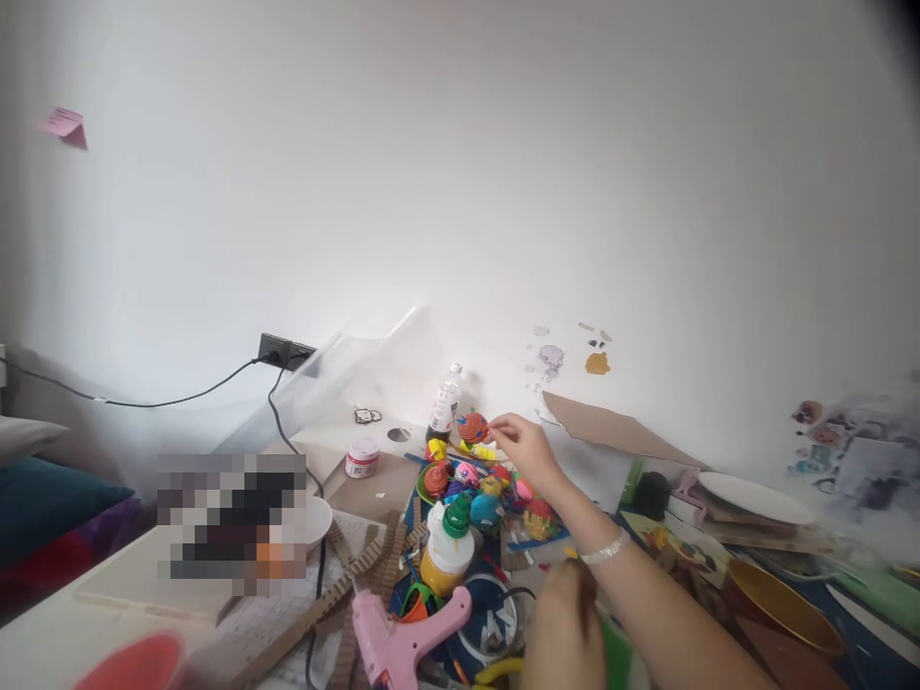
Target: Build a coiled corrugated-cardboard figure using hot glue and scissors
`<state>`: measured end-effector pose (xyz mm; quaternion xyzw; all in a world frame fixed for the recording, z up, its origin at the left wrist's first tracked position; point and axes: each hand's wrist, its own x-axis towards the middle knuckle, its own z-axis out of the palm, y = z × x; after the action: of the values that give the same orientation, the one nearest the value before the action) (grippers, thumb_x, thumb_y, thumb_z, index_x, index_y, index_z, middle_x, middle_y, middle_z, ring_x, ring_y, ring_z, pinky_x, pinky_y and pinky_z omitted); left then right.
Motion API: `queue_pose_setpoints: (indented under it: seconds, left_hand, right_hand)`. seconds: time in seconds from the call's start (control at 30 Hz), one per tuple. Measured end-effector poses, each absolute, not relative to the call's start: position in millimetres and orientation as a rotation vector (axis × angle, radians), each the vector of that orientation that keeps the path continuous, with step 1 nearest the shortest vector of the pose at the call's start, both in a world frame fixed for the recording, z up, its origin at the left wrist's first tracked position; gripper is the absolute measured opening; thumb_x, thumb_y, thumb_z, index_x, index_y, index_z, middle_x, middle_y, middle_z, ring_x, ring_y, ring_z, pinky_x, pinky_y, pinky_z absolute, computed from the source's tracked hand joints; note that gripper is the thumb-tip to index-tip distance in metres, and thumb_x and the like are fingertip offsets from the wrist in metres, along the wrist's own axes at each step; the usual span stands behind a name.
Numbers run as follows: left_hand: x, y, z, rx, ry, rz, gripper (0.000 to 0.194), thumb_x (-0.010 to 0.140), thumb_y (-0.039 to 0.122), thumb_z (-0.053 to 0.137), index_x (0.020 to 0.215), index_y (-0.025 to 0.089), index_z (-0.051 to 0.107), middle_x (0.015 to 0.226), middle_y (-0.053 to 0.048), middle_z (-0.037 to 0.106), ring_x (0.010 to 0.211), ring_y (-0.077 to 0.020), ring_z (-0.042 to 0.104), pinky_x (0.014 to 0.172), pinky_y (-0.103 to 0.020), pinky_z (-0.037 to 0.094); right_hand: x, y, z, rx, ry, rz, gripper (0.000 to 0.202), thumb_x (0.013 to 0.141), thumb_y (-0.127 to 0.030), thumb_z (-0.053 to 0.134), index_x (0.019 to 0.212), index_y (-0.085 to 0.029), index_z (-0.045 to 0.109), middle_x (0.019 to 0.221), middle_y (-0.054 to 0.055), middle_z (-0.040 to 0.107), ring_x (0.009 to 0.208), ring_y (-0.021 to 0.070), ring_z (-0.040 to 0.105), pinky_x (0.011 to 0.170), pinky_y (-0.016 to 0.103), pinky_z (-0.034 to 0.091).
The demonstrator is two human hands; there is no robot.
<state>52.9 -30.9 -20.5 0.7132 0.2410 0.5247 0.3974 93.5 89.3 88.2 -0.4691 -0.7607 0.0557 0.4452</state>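
Observation:
My right hand (523, 448), with a bracelet at the wrist, reaches forward and pinches a small orange ribbed ball (472, 427) with blue bits on it. The ball is held just in front of a dark-liquid bottle (446, 402). Below it lies a pile of colourful small balls, among them a teal ball (486, 512) and a red-and-yellow ball (539, 520). My left hand (567, 623) is low at the front, bent and smeared, its fingers not discernible. It is near a white-and-yellow glue bottle with a green cap (447, 551).
A pink glue gun (406, 632) lies at the front, beside corrugated cardboard strips (323, 609). To the left stand a white bowl (316, 522) and a small jar (361, 458). A gold bowl (783, 604) sits right. A black cable (314, 575) crosses the table.

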Motion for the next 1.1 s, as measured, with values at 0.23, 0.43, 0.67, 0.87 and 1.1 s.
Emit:
queue_pose_setpoints:
  seconds: [0.23, 0.43, 0.67, 0.87, 1.1]
  left_hand:
    - [33.3, -4.5, 4.5, 0.755, 0.549, 1.554, 0.049, 0.081, 0.041, 0.057, 0.121, 0.016, 0.046, 0.12, -0.014, 0.058, 0.108, -0.0253, 0.058, 0.093, -0.037, 0.045]
    - [33.9, -10.9, 6.5, 0.632, 0.441, 1.393, 0.045, 0.072, 0.041, 0.068, 0.107, 0.015, 0.056, 0.112, -0.013, 0.065, 0.1, -0.0247, 0.063, 0.086, -0.035, 0.05]
    - [36.8, -14.4, 12.9, 0.766, 0.301, 1.331, 0.045, 0.069, 0.045, 0.069, 0.1, 0.011, 0.065, 0.096, -0.013, 0.07, 0.086, -0.0254, 0.066, 0.082, -0.039, 0.05]
    - [36.3, -13.1, 9.1, 0.883, 0.302, 1.328, 0.035, 0.073, 0.04, 0.067, 0.096, 0.013, 0.067, 0.1, -0.011, 0.069, 0.09, -0.0245, 0.064, 0.082, -0.035, 0.05]
    - [35.9, -13.0, 9.3, 0.913, 0.283, 1.267, 0.043, 0.075, 0.045, 0.063, 0.102, 0.013, 0.065, 0.102, -0.013, 0.068, 0.094, -0.0263, 0.063, 0.083, -0.039, 0.05]
  right_hand:
    - [115.0, -5.1, 55.9, -1.294, -1.575, -0.223, 0.016, 0.081, -0.029, 0.05, 0.077, -0.02, 0.064, 0.071, 0.007, 0.069, 0.065, 0.0206, 0.064, 0.064, 0.033, 0.05]
    - [108.8, -46.3, 32.5, -1.27, -1.588, -0.249, 0.014, 0.083, -0.027, 0.052, 0.08, -0.021, 0.064, 0.073, 0.006, 0.07, 0.062, 0.019, 0.064, 0.057, 0.029, 0.051]
    - [142.5, -50.8, 41.7, -1.294, -1.423, -0.109, 0.021, 0.087, -0.034, 0.045, 0.096, -0.02, 0.058, 0.077, 0.007, 0.067, 0.065, 0.0192, 0.063, 0.056, 0.028, 0.05]
    - [156.5, -47.8, 37.1, -1.316, -1.407, 0.066, 0.021, 0.086, -0.038, 0.045, 0.08, -0.02, 0.055, 0.069, 0.003, 0.061, 0.063, 0.0173, 0.058, 0.055, 0.025, 0.046]
    - [164.3, -46.1, 27.5, -1.158, -1.342, 0.369, 0.023, 0.085, -0.041, 0.047, 0.075, -0.021, 0.051, 0.053, -0.004, 0.05, 0.05, 0.0136, 0.052, 0.05, 0.024, 0.042]
